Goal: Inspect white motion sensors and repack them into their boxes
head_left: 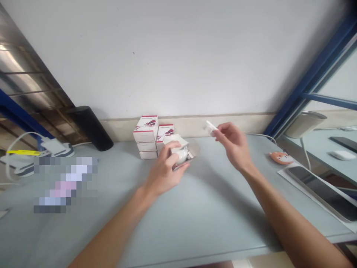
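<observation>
Holding a small open box (180,141) above the table (195,223), we have our left hand (164,169) wrapped around it, with a rounded white item (182,155) showing inside. Our right hand (234,143), raised to the right of the box, pinches a small white piece (211,127), too blurred for us to identify. Just behind the open box, we see a stack of three white-and-red boxes (145,136) beside a lower pile (165,133). Farther left, a black cylinder (93,128) leans near the wall (178,59); well to the right lie an orange animal-faced object (281,157) and a dark flat device (323,188).
</observation>
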### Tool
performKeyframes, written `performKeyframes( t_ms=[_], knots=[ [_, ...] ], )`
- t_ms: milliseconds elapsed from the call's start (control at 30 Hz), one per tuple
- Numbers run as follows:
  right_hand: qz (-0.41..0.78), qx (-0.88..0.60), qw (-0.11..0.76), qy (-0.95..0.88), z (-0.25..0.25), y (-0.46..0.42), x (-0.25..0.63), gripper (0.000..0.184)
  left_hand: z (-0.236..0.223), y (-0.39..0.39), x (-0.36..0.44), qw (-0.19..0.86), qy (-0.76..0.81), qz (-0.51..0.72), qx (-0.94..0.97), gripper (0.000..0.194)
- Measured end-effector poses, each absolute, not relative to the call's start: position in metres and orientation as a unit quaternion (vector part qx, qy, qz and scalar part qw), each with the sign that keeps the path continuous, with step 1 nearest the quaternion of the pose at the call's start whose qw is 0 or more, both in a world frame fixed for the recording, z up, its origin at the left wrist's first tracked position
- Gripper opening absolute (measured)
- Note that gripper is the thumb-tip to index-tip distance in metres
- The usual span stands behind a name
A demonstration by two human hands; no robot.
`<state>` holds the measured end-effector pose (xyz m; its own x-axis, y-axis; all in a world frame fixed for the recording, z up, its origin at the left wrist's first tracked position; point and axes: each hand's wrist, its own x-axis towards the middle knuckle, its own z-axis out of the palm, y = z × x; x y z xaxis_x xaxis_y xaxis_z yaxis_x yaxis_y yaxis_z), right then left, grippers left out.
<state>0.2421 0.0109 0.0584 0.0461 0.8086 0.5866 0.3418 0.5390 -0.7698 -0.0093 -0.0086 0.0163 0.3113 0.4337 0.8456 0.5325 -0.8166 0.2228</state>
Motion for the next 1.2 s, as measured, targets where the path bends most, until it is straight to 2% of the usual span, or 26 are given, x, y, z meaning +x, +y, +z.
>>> performKeyframes(
  t_ms=[67,133,200,267,333,400,467,567,667,767,833,1000,1200],
  knots=[
    [0.167,-0.546,0.498,-0.652,0.049,0.024,0.253,0.021,0.017,-0.009,-0.010,0.057,-0.297,-0.495,-0.815,0.026],
    [0.166,-0.625,0.358,-0.673,0.037,0.034,0.259,0.016,0.018,-0.010,-0.010,0.077,-0.292,-0.475,-0.826,0.026],
    [0.194,-0.653,0.245,-0.689,0.025,0.039,0.261,0.013,0.020,-0.011,-0.010,0.091,-0.296,-0.454,-0.836,0.027],
    [0.218,-0.656,0.195,-0.696,0.016,0.041,0.261,0.014,0.021,-0.012,-0.011,0.089,-0.299,-0.445,-0.840,0.029],
    [0.181,-0.664,0.198,-0.698,0.014,0.040,0.259,0.016,0.022,-0.012,-0.011,0.079,-0.297,-0.438,-0.845,0.029],
    [0.101,-0.659,0.244,-0.704,0.020,0.035,0.257,0.024,0.023,-0.012,-0.012,0.070,-0.298,-0.432,-0.848,0.029],
    [0.026,-0.595,0.340,-0.728,0.033,0.025,0.252,0.021,0.024,-0.012,-0.011,0.065,-0.304,-0.426,-0.850,0.029],
    [-0.053,-0.415,0.471,-0.777,0.054,0.003,0.240,0.012,0.025,-0.013,-0.011,0.070,-0.295,-0.416,-0.857,0.033],
    [-0.109,-0.296,0.421,-0.851,0.065,-0.016,0.226,0.012,0.025,-0.014,-0.011,0.078,-0.269,-0.414,-0.866,0.035],
    [-0.097,-0.276,0.325,-0.899,0.062,-0.020,0.218,0.017,0.027,-0.017,-0.010,0.066,-0.283,-0.412,-0.863,0.033],
    [-0.088,-0.290,0.297,-0.905,0.057,-0.015,0.218,0.019,0.029,-0.019,-0.009,0.047,-0.310,-0.403,-0.860,0.030],
    [-0.113,-0.327,0.309,-0.886,0.051,-0.005,0.225,0.019,0.032,-0.020,-0.010,0.024,-0.344,-0.385,-0.856,0.021],
    [-0.069,-0.341,0.326,-0.879,0.053,-0.011,0.235,0.029,0.032,-0.014,-0.013,0.053,-0.345,-0.397,-0.849,0.027]
  ],
)
